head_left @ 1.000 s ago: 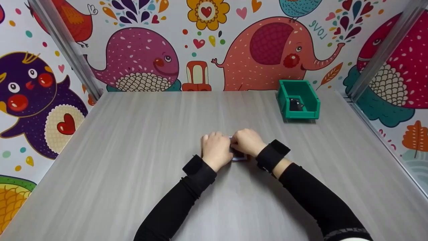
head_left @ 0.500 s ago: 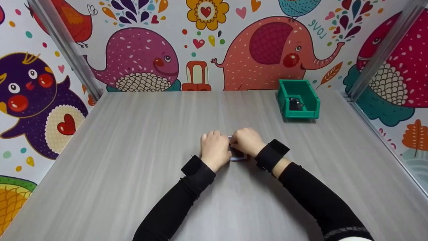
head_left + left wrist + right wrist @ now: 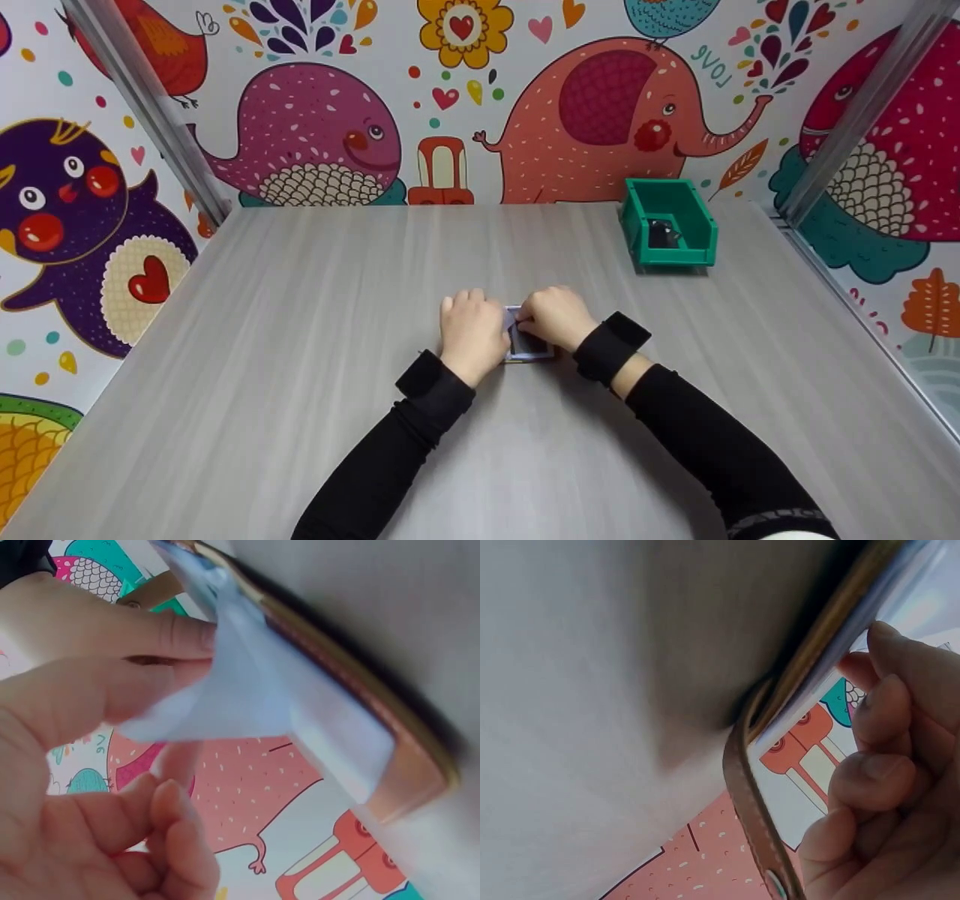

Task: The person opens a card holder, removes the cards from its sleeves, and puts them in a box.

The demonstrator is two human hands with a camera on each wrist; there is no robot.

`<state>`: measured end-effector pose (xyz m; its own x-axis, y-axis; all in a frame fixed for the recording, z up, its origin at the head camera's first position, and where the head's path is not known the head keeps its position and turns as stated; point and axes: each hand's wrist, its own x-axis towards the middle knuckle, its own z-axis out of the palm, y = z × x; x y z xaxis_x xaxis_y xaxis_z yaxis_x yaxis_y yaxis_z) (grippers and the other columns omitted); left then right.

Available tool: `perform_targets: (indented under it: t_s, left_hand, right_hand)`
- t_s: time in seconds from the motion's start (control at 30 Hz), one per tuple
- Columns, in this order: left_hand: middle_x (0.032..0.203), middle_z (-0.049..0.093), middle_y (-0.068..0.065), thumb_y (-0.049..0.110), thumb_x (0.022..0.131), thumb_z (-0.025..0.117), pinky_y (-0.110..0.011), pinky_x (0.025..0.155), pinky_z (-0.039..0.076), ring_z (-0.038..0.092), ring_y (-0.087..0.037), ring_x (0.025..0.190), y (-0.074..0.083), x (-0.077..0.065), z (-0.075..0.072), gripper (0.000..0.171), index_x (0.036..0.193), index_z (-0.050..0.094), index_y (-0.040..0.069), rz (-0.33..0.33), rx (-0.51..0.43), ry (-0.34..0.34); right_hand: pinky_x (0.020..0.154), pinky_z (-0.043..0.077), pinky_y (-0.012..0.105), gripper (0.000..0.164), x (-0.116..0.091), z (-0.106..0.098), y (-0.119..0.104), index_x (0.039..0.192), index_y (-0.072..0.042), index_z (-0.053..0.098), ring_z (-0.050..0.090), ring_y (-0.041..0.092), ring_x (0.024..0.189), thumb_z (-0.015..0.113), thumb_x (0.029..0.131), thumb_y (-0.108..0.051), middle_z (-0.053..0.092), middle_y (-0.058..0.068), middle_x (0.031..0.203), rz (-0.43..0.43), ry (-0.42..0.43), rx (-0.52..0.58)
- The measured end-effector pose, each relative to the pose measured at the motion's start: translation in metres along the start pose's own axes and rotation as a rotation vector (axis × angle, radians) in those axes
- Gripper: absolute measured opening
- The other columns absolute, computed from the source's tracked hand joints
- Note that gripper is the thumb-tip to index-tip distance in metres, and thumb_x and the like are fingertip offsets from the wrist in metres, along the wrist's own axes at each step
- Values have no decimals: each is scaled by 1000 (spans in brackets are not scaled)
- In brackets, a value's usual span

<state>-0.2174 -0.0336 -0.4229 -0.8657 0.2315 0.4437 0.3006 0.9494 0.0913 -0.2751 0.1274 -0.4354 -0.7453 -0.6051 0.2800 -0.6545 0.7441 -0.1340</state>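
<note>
A brown leather card holder (image 3: 412, 776) with clear plastic sleeves (image 3: 251, 697) lies open on the table, between both hands in the head view. My left hand (image 3: 472, 335) pinches a raised sleeve between thumb and forefinger; its other fingers curl loosely below in the left wrist view. From the right, my right hand (image 3: 559, 317) has its thumb and forefinger on the edge of the sleeves, with the remaining fingers curled in the right wrist view. A stitched brown strap (image 3: 754, 802) with a metal snap sticks out from the holder. Hands hide much of the holder from above.
A green plastic bin (image 3: 677, 257) with a small dark object (image 3: 662, 234) inside stands at the back right of the grey wood-grain table (image 3: 337, 300). Walls with cartoon animals and metal posts (image 3: 142, 112) bound the table.
My left hand has shifted slightly left, so more of the card holder's sleeves shows between the hands. The right hand stays almost in place.
</note>
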Motion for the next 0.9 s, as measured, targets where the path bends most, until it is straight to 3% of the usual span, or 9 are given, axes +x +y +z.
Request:
perform_targets:
  t_s: [0.33, 0.57, 0.7, 0.9]
  left_hand:
    - [73, 60, -5, 14, 75, 74, -39, 68, 34, 53, -25, 71, -5, -3, -5, 13, 66, 65, 10, -15, 48, -3]
    - [71, 62, -6, 19, 74, 75, -40, 68, 37, 57, -28, 70, -15, 0, -9, 21, 61, 60, 11, -94, -9, 0]
    - [71, 63, -7, 20, 75, 74, -40, 69, 38, 59, -28, 71, -20, 3, -10, 22, 61, 61, 11, -134, -26, -36]
    - [72, 64, -6, 15, 75, 67, -40, 72, 40, 61, -29, 73, -29, 6, -8, 13, 64, 63, 10, -218, -41, -184]
  right_hand:
    - [67, 53, 44, 7, 0, 0, -1, 86, -11, 81, 70, 25, 73, 82, 79, -13, 75, 3, 85, 13, -12, -16]
    - [65, 53, 43, 6, 0, 0, -1, 85, -11, 81, 69, 24, 71, 81, 79, -13, 75, 3, 83, 10, -10, -14]
    - [65, 52, 43, 6, 0, 0, 0, 85, -11, 81, 69, 24, 70, 81, 80, -12, 75, 3, 83, 15, -16, -8]
    - [65, 52, 42, 7, 0, 0, -1, 87, -11, 81, 69, 22, 71, 81, 80, -12, 75, 3, 84, 13, -23, -3]
